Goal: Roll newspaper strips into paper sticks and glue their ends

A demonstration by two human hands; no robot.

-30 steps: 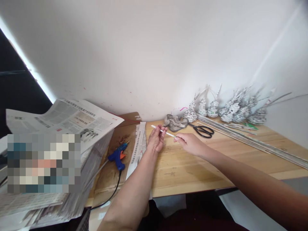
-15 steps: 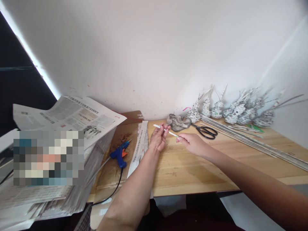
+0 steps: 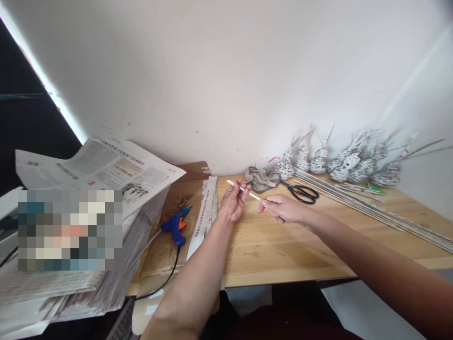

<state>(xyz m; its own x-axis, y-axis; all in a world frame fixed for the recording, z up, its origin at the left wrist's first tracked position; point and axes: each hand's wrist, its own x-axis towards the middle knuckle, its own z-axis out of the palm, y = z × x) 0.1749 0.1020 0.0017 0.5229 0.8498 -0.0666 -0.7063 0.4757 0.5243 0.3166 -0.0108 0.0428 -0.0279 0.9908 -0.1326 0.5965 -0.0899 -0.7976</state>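
Observation:
Above the wooden table [image 3: 269, 245] I hold a thin white rolled-paper stick [image 3: 254, 195]. The fingers of my left hand [image 3: 232, 204] are curled round its upper left part, palm turned up, and the tip sticks out beyond them. My right hand [image 3: 283, 208] pinches the lower right end, where a bit of green shows. Just behind my hands lies a crumpled grey cloth [image 3: 262, 179]. Black-handled scissors [image 3: 302, 192] rest beside it, their blades partly covered by the cloth.
A blue glue gun [image 3: 175, 227] lies on stained cardboard [image 3: 152, 255], next to newspaper strips [image 3: 203, 217]. Stacked newspapers [image 3: 123, 245] fill the left. Several woven paper pieces [image 3: 320, 163] stand along the wall, with long paper sticks [image 3: 354, 200] at the right.
The fingers of my right hand have shifted on the stick's end, and the lower ones show more now. My left hand stays nearly in place. The view has moved slightly.

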